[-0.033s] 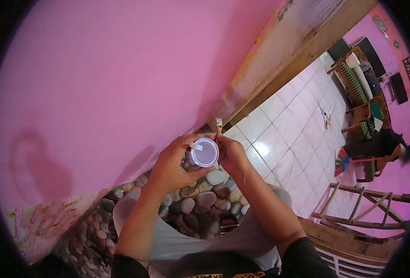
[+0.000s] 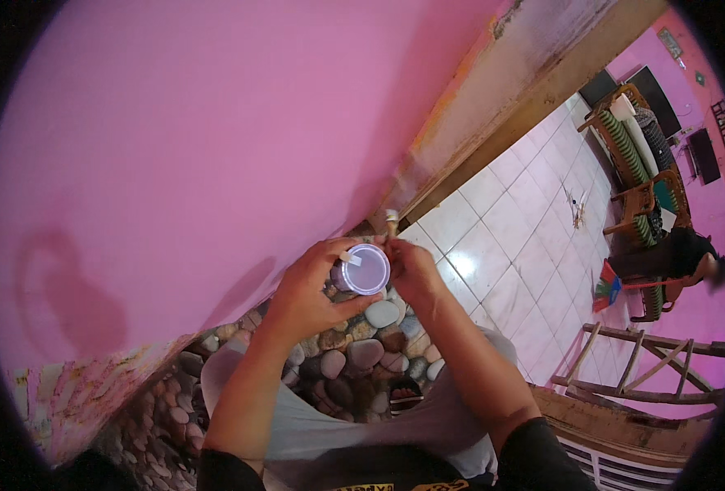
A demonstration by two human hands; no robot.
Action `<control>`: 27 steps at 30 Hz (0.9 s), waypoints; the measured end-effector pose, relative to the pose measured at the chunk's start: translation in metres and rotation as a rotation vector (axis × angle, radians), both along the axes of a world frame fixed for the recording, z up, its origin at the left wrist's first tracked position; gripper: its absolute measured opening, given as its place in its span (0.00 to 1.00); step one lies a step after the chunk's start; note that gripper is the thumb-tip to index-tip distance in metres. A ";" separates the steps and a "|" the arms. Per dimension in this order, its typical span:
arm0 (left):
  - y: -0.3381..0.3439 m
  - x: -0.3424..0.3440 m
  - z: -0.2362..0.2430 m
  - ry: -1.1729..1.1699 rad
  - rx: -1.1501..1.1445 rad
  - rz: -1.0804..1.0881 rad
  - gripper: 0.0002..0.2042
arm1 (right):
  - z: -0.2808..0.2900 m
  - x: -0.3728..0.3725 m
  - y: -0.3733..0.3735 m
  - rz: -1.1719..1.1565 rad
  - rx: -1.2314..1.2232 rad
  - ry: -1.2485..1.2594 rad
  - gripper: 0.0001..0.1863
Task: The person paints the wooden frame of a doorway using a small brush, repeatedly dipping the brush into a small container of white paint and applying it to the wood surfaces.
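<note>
My left hand (image 2: 309, 282) is wrapped round a small clear tub (image 2: 365, 270) with a pale lilac inside, its round mouth facing up. A short stick with a white end (image 2: 351, 259) lies across the tub's rim beside my left fingers. In my right hand (image 2: 411, 270), close against the tub's right side, is a small paintbrush (image 2: 392, 221). Its pale tip points away from me, near the foot of the wall's edge. My right fingertips are partly hidden behind the hand.
A pink wall (image 2: 198, 164) with peeling paint low down rises at the left. Beside it runs a wooden door frame (image 2: 493, 139). Beyond are white floor tiles (image 2: 510, 237), chairs (image 2: 649, 196), a wooden ladder (image 2: 641, 364) and a person (image 2: 682, 258) with a broom. Pebble-patterned flooring (image 2: 362, 352) lies beneath me.
The paintbrush has turned slightly in my right hand, and its tip has shifted a little to the right. The tub has moved slightly right with my left hand.
</note>
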State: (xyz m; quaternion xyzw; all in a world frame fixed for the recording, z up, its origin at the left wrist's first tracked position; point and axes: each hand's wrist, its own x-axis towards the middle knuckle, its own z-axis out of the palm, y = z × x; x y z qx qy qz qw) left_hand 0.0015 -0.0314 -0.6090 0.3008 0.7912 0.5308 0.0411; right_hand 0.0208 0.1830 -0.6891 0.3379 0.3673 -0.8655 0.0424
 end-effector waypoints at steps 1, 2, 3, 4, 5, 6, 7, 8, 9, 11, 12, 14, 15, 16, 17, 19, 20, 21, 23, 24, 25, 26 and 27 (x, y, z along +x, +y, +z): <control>-0.003 0.000 -0.001 0.000 0.004 0.004 0.34 | 0.008 -0.005 0.001 -0.050 0.016 0.022 0.12; -0.006 -0.002 -0.002 0.011 -0.022 0.013 0.34 | 0.020 -0.002 0.008 -0.104 0.061 0.067 0.12; -0.011 -0.002 -0.005 0.018 -0.051 0.028 0.34 | 0.052 0.001 0.004 -0.151 0.103 0.109 0.12; -0.012 -0.003 -0.008 0.018 -0.046 0.029 0.34 | 0.064 0.011 0.005 -0.101 0.162 0.173 0.14; -0.015 -0.005 -0.013 -0.018 -0.052 0.023 0.36 | 0.081 0.019 0.001 -0.089 0.161 0.172 0.14; -0.017 -0.007 -0.018 -0.051 -0.055 0.013 0.38 | 0.104 0.028 -0.002 -0.005 0.358 0.155 0.15; -0.018 -0.009 -0.023 -0.048 -0.055 0.017 0.38 | 0.122 0.035 -0.003 0.077 0.552 0.138 0.17; -0.016 -0.011 -0.028 -0.065 -0.039 0.002 0.38 | 0.132 0.043 0.002 0.092 0.685 0.179 0.18; -0.016 -0.011 -0.030 -0.083 -0.027 -0.010 0.38 | 0.143 0.050 0.008 0.110 0.813 0.220 0.19; -0.019 -0.012 -0.034 -0.081 -0.034 -0.026 0.38 | 0.174 0.059 0.009 0.102 0.982 0.191 0.16; -0.018 -0.013 -0.036 -0.073 -0.029 -0.053 0.38 | 0.189 0.066 0.011 0.151 1.050 0.181 0.14; -0.017 -0.013 -0.037 -0.111 -0.078 -0.052 0.38 | 0.208 0.078 0.010 0.200 1.109 0.167 0.13; -0.016 -0.014 -0.038 -0.142 -0.117 -0.048 0.38 | 0.215 0.083 0.007 0.212 1.118 0.177 0.12; -0.014 -0.015 -0.041 -0.144 -0.120 -0.054 0.38 | 0.217 0.086 0.006 0.225 1.128 0.188 0.12; -0.013 -0.017 -0.047 -0.124 -0.098 -0.066 0.38 | 0.215 0.087 0.004 0.222 1.125 0.184 0.12; -0.010 -0.018 -0.055 -0.107 -0.076 -0.078 0.38 | 0.210 0.086 -0.002 0.255 1.043 0.200 0.11; -0.009 -0.018 -0.059 -0.107 -0.056 -0.077 0.38 | 0.208 0.084 -0.004 0.270 1.001 0.184 0.10; -0.007 -0.019 -0.061 -0.109 -0.036 -0.078 0.37 | 0.205 0.081 -0.005 0.270 1.000 0.180 0.10; -0.005 -0.019 -0.058 -0.130 -0.034 -0.085 0.37 | 0.199 0.077 -0.006 0.308 0.948 0.120 0.10; -0.005 -0.019 -0.058 -0.147 -0.034 -0.092 0.36 | 0.194 0.076 -0.006 0.305 0.973 0.130 0.10; -0.005 -0.020 -0.059 -0.149 -0.036 -0.092 0.36 | 0.188 0.074 -0.009 0.306 0.970 0.130 0.10; -0.005 -0.020 -0.060 -0.139 -0.024 -0.103 0.36 | 0.182 0.071 -0.013 0.258 0.977 0.155 0.11; -0.005 -0.020 -0.062 -0.128 -0.012 -0.112 0.35 | 0.178 0.069 -0.017 0.212 0.985 0.183 0.11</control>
